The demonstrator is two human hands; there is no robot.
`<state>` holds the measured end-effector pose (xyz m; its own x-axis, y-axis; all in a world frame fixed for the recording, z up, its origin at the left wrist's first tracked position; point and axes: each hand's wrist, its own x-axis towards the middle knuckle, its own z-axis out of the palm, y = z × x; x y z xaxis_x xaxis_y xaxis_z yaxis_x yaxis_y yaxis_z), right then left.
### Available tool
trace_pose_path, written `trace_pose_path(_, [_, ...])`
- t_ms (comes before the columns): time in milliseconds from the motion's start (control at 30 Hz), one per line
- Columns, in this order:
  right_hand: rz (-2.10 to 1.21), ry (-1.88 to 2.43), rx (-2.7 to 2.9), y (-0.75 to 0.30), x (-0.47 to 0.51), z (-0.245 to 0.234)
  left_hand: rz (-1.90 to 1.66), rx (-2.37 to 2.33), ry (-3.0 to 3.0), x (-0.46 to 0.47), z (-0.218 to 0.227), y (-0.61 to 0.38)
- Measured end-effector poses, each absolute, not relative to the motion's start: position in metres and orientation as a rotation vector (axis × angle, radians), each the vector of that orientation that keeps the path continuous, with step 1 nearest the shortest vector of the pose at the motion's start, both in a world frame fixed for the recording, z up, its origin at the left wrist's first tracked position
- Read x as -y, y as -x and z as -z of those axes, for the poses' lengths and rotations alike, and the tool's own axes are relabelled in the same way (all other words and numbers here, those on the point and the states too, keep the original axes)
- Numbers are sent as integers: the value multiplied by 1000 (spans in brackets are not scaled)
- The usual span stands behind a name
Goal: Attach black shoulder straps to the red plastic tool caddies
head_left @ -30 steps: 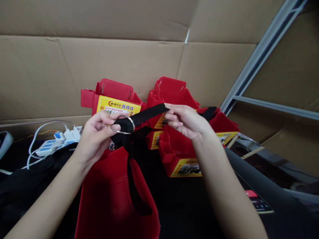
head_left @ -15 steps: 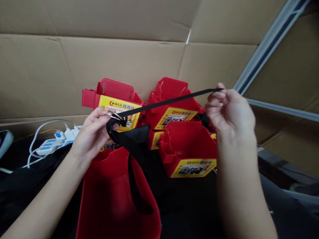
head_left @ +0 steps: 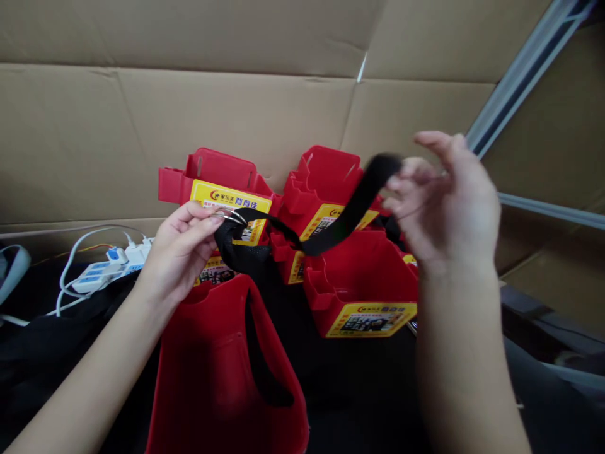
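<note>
My left hand (head_left: 182, 246) pinches shiny metal rings (head_left: 229, 216) between thumb and fingers. A black webbing strap (head_left: 338, 233) loops around the rings and hangs slack before rising to the right. Its upper end meets the lower fingertips of my right hand (head_left: 444, 195), which look closed on it, though motion blurs them. One finger of that hand sticks up, away from the strap. Below my left hand, a red plastic basket (head_left: 222, 353) lies with its opening toward me. More of the black strap runs inside it along the right wall.
Several red baskets with yellow labels stand behind, among them a near right one (head_left: 363, 271) and a back left one (head_left: 222, 167). A white power strip (head_left: 106, 271) with cables lies left. Cardboard (head_left: 227, 126) forms the back wall; a metal frame bar (head_left: 515, 69) slants at right.
The strap was stretched taut between my hands and now sags in a curve. My right hand has moved slightly up and right, one finger lifting. My left hand keeps the rings.
</note>
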<state>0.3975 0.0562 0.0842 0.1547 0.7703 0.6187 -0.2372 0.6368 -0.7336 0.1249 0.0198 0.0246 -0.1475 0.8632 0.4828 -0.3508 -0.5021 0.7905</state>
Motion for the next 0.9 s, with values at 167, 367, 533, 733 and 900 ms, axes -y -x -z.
trace_pose_path(167, [-913, 741, 1861, -348, -17, -76, -1807, -624, -1353, -13, -24, -133])
trace_pose_path(367, [-898, 921, 2096, -319, -18, -53, -1763, -695, -1462, -9, -22, -138])
trace_pose_path(533, [-658, 858, 1963, -313, -34, -39, -1665, -739, -1485, -11, -18, -141])
trace_pose_path(733, [-530, 726, 1701, -308, -30, -36, -1697, -715, -1527, -10, -18, -141])
trace_pose_path(900, [-660, 638, 1459, -303, -23, -42, -1693, -639, -1617, -12, -20, -138])
